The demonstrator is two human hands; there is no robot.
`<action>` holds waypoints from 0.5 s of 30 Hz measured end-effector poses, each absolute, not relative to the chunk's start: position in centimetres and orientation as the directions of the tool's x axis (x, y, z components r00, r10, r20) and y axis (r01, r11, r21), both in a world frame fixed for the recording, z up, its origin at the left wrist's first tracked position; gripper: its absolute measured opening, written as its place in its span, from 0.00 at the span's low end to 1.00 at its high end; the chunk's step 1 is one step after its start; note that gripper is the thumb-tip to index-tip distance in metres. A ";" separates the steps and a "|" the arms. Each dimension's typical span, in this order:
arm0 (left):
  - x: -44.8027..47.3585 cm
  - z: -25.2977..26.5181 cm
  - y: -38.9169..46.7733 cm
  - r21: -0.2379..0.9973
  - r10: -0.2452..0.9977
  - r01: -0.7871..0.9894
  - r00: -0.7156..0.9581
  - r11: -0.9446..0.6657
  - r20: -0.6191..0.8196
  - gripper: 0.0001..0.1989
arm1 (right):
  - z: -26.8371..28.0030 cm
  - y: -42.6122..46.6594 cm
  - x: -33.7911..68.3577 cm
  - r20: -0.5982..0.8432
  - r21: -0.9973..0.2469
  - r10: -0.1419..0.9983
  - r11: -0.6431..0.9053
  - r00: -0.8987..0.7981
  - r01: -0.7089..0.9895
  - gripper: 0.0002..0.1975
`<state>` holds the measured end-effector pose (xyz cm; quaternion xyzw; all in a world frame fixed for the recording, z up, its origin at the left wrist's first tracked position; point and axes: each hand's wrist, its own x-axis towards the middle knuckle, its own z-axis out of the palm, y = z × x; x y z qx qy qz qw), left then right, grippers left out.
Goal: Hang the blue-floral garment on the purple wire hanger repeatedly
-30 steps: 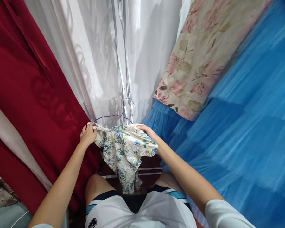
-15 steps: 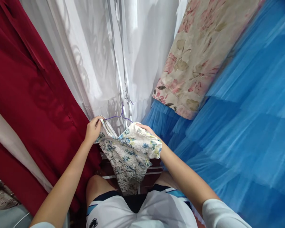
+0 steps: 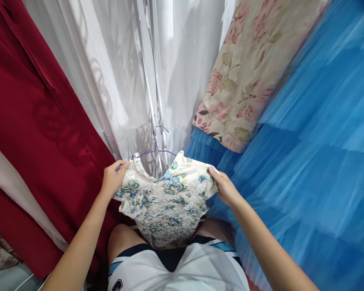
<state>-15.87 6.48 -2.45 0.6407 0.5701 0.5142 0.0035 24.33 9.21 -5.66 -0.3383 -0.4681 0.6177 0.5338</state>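
Note:
A white blouse [image 3: 166, 202] with a blue, green and yellow flower print hangs from a thin purple hanger [image 3: 156, 148] in front of me. The hanger's hook is at a metal stand pole [image 3: 153, 81]. My left hand [image 3: 113, 178] pinches the blouse at its left shoulder. On the other side, my right hand [image 3: 226, 184] grips the edge of the right sleeve, thumb on top. Between the two hands the blouse is spread wide, its neckline dipping below the hanger. Its lower end reaches down between my knees.
Dark red cloth [image 3: 48, 121] hangs at the left, with sheer white curtains [image 3: 188, 60] behind the pole. To the right hang a cream fabric with pink flowers [image 3: 245, 81] and a layered blue tulle skirt [image 3: 315, 169]. My knees are close under the blouse.
My right hand has slid outward from the blouse's shoulder to the sleeve edge. The left hand has moved slightly left and down. The blouse is now spread wider and flatter.

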 end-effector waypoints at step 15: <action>-15.7 -8.8 8.1 0.544 0.680 0.792 -0.239 -0.276 0.693 0.12 | 2.6 4.2 17.0 0.498 -0.841 0.673 0.530 -0.547 -0.113 0.23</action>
